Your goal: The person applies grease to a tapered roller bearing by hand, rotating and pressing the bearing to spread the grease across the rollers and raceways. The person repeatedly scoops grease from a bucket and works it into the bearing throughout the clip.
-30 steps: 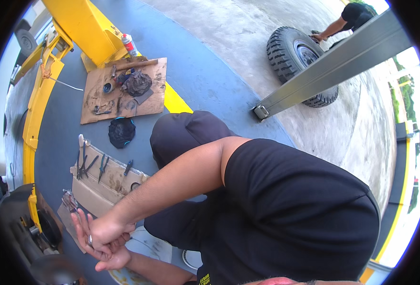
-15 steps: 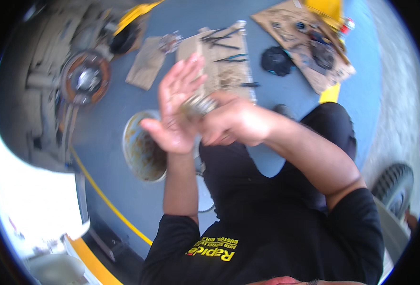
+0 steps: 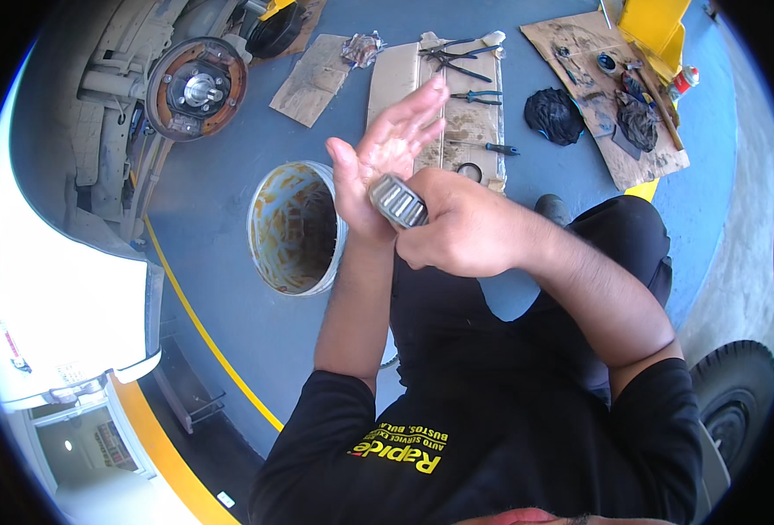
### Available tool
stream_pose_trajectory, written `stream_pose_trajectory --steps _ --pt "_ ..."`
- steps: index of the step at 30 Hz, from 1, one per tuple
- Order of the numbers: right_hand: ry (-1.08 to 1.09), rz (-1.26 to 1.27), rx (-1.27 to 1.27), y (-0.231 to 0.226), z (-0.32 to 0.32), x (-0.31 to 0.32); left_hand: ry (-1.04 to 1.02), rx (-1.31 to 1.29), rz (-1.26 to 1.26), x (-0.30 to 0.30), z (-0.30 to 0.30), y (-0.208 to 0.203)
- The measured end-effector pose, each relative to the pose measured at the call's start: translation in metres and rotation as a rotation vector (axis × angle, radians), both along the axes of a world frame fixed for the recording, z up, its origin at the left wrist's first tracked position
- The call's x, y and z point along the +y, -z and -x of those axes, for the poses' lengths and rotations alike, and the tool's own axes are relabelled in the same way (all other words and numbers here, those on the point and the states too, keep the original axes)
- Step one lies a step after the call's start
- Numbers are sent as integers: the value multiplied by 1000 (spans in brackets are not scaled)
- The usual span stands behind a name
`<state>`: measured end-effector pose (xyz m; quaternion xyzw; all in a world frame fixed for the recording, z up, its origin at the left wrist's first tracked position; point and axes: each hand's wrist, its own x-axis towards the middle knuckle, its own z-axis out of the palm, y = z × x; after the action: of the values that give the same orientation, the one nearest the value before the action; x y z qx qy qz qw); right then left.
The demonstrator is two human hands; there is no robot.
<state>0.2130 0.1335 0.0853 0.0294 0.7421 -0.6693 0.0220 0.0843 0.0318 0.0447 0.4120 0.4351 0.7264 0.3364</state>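
My right hand (image 3: 470, 226) grips a tapered roller bearing (image 3: 397, 201), its steel rollers showing along the near side. The bearing is against the heel of my left palm. Palm up, my left hand (image 3: 385, 157) is open with its fingers stretched out and the thumb apart. Yellowish grease shows on that palm. Below the left hand stands a white bucket (image 3: 264, 236), its inner wall smeared with brownish grease. Part of the bearing is hidden by my right fingers.
Pliers (image 3: 477, 96), a screwdriver (image 3: 501, 149) and a dark ring (image 3: 469, 171) lie on flattened cardboard (image 3: 393, 87). A black cloth (image 3: 554, 116) is beside it. More cardboard (image 3: 545, 39) at right holds rags and a spray can (image 3: 685, 80). A wheel hub (image 3: 199, 90) is at far left.
My view has swung, so the surroundings sit further right and higher. The bearing, blurred before, is sharp and stays in my right hand against the left palm.
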Motion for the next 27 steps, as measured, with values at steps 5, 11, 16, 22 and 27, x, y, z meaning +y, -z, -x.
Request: stream_pose_trajectory --steps 5,11,16,22,27 --pt "27 42 -63 -12 2 8 33 -72 -92 -6 -2 -2" --pt "-73 196 29 12 10 0 -28 -162 -150 -14 -7 -5" --pt "-54 3 -79 13 4 -11 -14 157 30 -24 -1 -2" --pt "43 176 -31 27 -1 -12 -17 75 -77 -22 -12 15" --pt "-92 166 -35 30 -8 -4 -52 -30 -62 -23 -14 16"
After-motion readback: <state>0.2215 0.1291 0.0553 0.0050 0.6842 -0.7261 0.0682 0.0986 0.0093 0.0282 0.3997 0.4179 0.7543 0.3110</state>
